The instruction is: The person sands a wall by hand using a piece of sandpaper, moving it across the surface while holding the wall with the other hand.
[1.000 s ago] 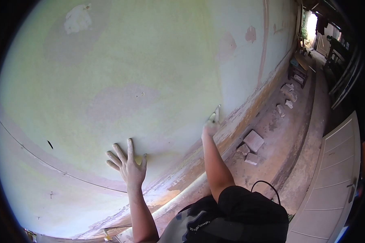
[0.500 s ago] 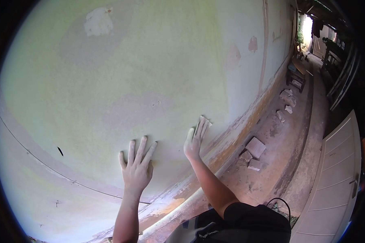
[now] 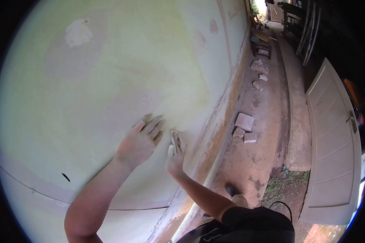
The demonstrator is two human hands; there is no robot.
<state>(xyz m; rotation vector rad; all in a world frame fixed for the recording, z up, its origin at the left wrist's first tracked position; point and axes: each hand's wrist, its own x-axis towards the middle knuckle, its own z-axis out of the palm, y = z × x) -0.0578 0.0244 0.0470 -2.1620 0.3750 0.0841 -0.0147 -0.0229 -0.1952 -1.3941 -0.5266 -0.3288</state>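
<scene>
Left hand (image 3: 141, 141) flat on wall (image 3: 109, 81), fingers extended, holding nothing. Right hand (image 3: 174, 158) just beside it, fingers pinning small pale sheet (image 3: 177, 137) to wall.

A small pale sheet (image 3: 174, 138) lies flat against the wall (image 3: 109, 73), pinned under the right hand (image 3: 175, 157), just right of the left hand (image 3: 141, 141). The wall is dusty pale green, with whitish patches and worn paint along its base
</scene>
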